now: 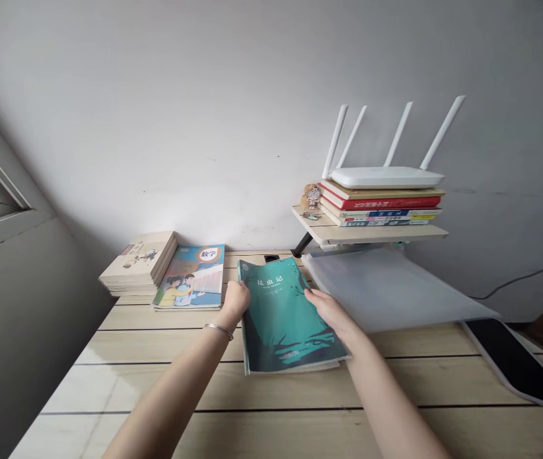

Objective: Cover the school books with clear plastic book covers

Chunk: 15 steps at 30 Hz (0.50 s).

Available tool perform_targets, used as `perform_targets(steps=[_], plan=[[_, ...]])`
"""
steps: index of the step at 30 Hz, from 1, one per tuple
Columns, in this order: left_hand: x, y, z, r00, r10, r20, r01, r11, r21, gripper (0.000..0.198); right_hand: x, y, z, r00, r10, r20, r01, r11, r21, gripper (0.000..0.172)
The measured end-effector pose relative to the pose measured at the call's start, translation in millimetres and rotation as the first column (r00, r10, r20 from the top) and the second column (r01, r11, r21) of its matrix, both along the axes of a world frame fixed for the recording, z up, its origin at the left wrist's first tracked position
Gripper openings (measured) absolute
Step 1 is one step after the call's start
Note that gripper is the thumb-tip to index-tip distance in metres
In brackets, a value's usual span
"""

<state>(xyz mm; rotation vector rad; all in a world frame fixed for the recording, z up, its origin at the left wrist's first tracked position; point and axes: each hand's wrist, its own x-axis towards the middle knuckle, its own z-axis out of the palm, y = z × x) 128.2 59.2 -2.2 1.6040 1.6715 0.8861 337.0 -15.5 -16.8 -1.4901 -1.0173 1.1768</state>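
Note:
A teal paperback book (278, 319) with white lettering and dark edges is held between my two hands over the wooden table. Closed on its left edge is my left hand (237, 299), with a silver bangle at the wrist. My right hand (331, 312) grips the right edge, thumb on the cover and the other fingers hidden beneath. Pale pages show under the cover's lower edge. Left of the book lies a blue textbook (199, 280) with drawn figures, beside a stack of beige books (141, 258).
A raised wooden shelf (371, 236) bears a pile of books (381, 207), a white router (388, 176) with upright antennas, and a small figurine (312, 196). Below it a translucent plastic folder (395, 290) overlaps the table (271, 433). At right lies a dark-screened tablet (520, 363).

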Motion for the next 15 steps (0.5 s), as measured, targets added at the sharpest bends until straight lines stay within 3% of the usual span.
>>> perform_targets(steps=[2,4,8,10,12,15], plan=[[-2,-1,5.1,0.997,0.027,-0.066,-0.025,0.999,0.025,0.035,-6,-3,2.5,0.996,0.033,-0.085,-0.032,0.999,0.016,0.031],[-5,-6,7.1,0.989,0.032,-0.145,-0.021,0.997,0.075,0.039,-11,-4,-0.6,0.995,0.094,-0.040,-0.094,0.996,0.009,0.031],[-5,-27,-1.8,0.960,-0.017,-0.279,0.061,0.987,0.151,0.057,-17,1,-16.9,0.936,0.103,0.338,-0.083,0.994,-0.074,0.033],[-3,-38,-9.5,0.897,-0.084,-0.433,0.187,0.962,0.200,0.055,-18,3,-21.5,0.884,0.067,0.463,-0.040,0.997,-0.068,0.034],[-1,-47,-16.1,0.787,-0.163,-0.595,0.343,0.918,0.201,0.053,-20,4,-20.7,0.822,0.015,0.569,-0.007,1.000,-0.016,0.038],[2,-53,-21.8,0.673,-0.240,-0.699,0.474,0.866,0.159,0.058,-24,1,-13.2,0.683,-0.046,0.729,0.012,0.999,0.051,0.048]])
